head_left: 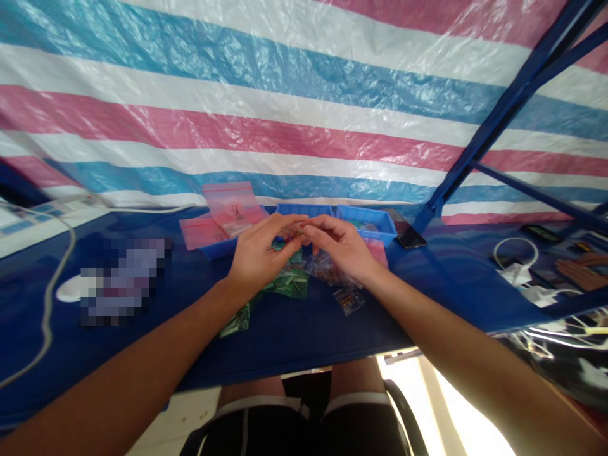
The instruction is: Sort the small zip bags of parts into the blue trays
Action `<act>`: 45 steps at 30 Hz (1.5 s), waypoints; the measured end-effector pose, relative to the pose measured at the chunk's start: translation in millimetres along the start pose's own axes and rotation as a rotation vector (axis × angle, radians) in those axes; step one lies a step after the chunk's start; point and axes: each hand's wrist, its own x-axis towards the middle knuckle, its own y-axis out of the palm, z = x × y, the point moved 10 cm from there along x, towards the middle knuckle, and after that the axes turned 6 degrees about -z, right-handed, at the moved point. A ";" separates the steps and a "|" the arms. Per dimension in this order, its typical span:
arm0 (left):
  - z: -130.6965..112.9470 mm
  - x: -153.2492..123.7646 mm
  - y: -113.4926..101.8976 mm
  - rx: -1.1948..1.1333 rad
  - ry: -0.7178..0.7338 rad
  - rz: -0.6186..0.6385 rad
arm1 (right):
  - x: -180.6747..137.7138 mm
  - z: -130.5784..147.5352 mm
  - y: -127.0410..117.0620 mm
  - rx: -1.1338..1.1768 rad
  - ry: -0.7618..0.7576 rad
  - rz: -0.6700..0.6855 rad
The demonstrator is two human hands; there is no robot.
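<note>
My left hand (259,253) and my right hand (339,247) meet above the blue table (285,335), fingertips pinched together on a tiny part I cannot make out. Under and around them lie several small clear bags, some with green parts (289,282) and some with brownish parts (349,299). Just behind my hands stand blue plastic trays (365,218), and pink zip bags (230,206) lean against the left one.
A striped pink, blue and white tarp (285,114) hangs behind the table. A dark phone (411,238) lies right of the trays. White cables and chargers (522,272) sit at the right, where another person's hand (582,273) rests. A white cord (47,297) runs at the left.
</note>
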 end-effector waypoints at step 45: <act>-8.2 0.5 8.1 -0.051 0.138 0.109 | -8.4 0.3 8.4 -0.171 0.072 0.158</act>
